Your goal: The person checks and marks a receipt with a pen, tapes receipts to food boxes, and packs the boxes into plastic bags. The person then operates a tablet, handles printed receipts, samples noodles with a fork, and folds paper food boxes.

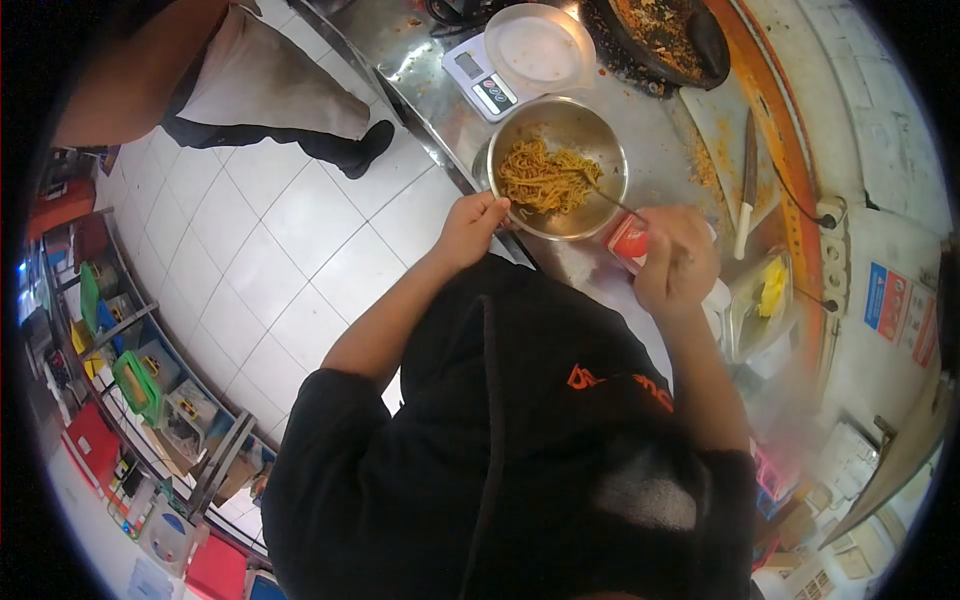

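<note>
A steel mixing bowl (pixel 613 140) holds brown sauced noodles (pixel 540 178) and sits at the edge of the metal counter. My left hand (pixel 474 228) grips its near left rim, thumb on the edge. In my right hand (pixel 682 258) is the thin handle of a metal utensil (pixel 612 198). Its head is buried in the noodles, so I cannot tell whether it is a fork or a spoon. Beneath my right hand, partly covered by it, lies a red and white packet (pixel 628 243).
Behind the bowl are a digital kitchen scale (pixel 480 78) and a translucent round container (pixel 540 48). A dark stone mortar (pixel 708 50) with crumbs stands far right, near a knife (pixel 748 180) on a board. A plastic tub (pixel 745 310) holds something yellow. Another person (pixel 270 85) stands at left.
</note>
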Tool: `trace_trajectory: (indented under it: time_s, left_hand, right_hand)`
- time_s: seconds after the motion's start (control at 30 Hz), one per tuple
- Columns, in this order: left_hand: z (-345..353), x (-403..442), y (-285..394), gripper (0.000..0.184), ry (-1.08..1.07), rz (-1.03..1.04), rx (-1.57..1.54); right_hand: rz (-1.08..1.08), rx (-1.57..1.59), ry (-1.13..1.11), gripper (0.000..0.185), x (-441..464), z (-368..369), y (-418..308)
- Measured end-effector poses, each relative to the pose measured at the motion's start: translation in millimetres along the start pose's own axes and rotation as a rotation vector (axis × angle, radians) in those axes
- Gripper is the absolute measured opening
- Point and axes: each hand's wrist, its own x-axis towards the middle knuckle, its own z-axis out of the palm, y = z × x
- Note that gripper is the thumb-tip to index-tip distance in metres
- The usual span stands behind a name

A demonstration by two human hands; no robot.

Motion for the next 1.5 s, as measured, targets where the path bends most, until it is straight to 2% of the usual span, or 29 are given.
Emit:
trace_trajectory:
  time_s: [0.03,0.17,0.23,0.27,0.33,0.37,0.43,0.63,0.73,0.87,0.93,1.0,1.13,1.2,1.23,1.3,1.33,1.37,1.43,1.5]
  left_hand:
    - [0,0,2,0.035,-0.003,-0.002,0.000]
    - [1,0,5,0.035,-0.002,-0.008,-0.010]
    - [0,1,1,0.034,-0.008,-0.006,0.021]
    - [-1,1,-3,0.034,-0.021,-0.034,0.007]
    - [-4,2,1,0.033,-0.020,-0.055,-0.005]
    - [-3,0,3,0.034,-0.040,-0.050,-0.029]
    - [-2,-3,5,0.034,-0.063,-0.046,-0.055]
    - [-5,1,-4,0.035,-0.090,-0.023,-0.029]
    - [-8,2,-3,0.036,-0.070,-0.010,0.040]
    - [-8,1,4,0.040,-0.057,0.029,-0.052]
    - [-8,0,8,0.042,-0.043,0.046,-0.104]
    - [-10,-2,9,0.053,-0.004,0.046,-0.057]
    - [-17,-1,6,0.052,0.044,0.046,-0.019]
    - [-23,0,-2,0.051,0.182,0.092,0.035]
    - [-25,-1,-2,0.051,0.182,0.095,0.036]
    - [-28,-2,0,0.049,0.448,0.165,0.027]
    - [-31,-2,3,0.042,0.500,0.234,-0.018]
    - [-34,0,7,0.042,0.500,0.240,-0.018]
    - [-37,4,17,0.042,0.618,0.386,-0.068]
    - [-37,7,31,0.044,0.620,0.442,-0.091]
  right_hand:
    - [0.109,0.063,0.070,0.012,1,-1,-1]
    - [0.073,-0.097,0.075,0.014,13,23,23]
    - [0.425,0.294,0.014,0.016,6,41,39]
    - [0.423,0.294,0.018,0.016,4,39,40]
    - [0.629,0.485,0.335,0.016,5,31,43]
    - [0.630,0.487,0.329,0.016,7,25,44]
    - [0.764,0.679,0.481,0.017,18,6,43]
    - [0.847,1.006,0.566,0.017,20,-14,51]
    - [0.846,1.182,0.574,0.015,24,-26,52]
    - [0.763,1.318,0.542,0.013,33,-44,58]
    - [0.740,1.487,0.537,0.012,39,-57,60]
    - [0.695,1.519,0.524,0.012,48,-69,52]
    - [0.575,1.531,0.492,0.012,67,-95,38]
    - [0.540,1.543,0.483,0.012,76,-104,27]
    - [0.503,1.555,0.475,0.012,79,-108,23]
    - [0.471,1.578,0.459,0.011,84,-121,23]
    - [0.445,1.599,0.445,0.010,87,-127,22]
    - [0.438,1.600,0.444,0.010,90,-132,20]
    - [0.425,1.638,0.467,0.009,94,-142,14]
    - [0.400,1.656,0.450,0.010,96,-149,9]
